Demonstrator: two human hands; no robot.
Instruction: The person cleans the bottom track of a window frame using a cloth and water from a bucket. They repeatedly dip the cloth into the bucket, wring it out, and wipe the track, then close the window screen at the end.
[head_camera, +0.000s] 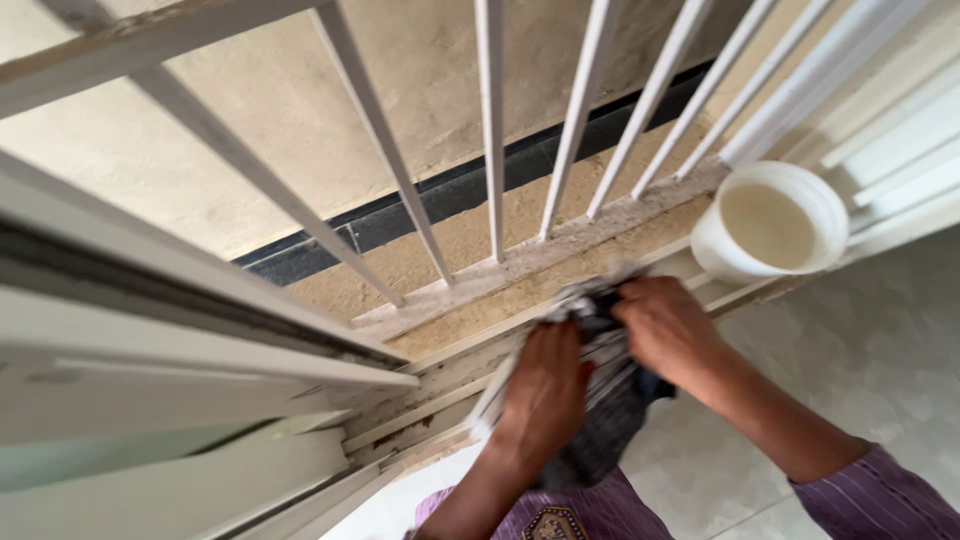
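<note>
Fingers of the left hand (545, 385) and the right hand (668, 330) are clenching a dark patterned cloth (605, 400), bunching it over the dusty window sill (520, 270). Pressing it firmly along the sill's edge would lift grime best; a white bucket (770, 222) is sitting at the sill's right corner.

a crumpled grey patterned cloth (600, 400) hangs bunched over the dusty window track (470, 325).

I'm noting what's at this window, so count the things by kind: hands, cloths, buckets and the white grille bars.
Hands: 2, the left hand and the right hand, both gripping the cloth
Cloths: 1, a dark patterned cloth
Buckets: 1, a white bucket of cloudy water
Upright grille bars: 7 in view
Total: 11
</note>
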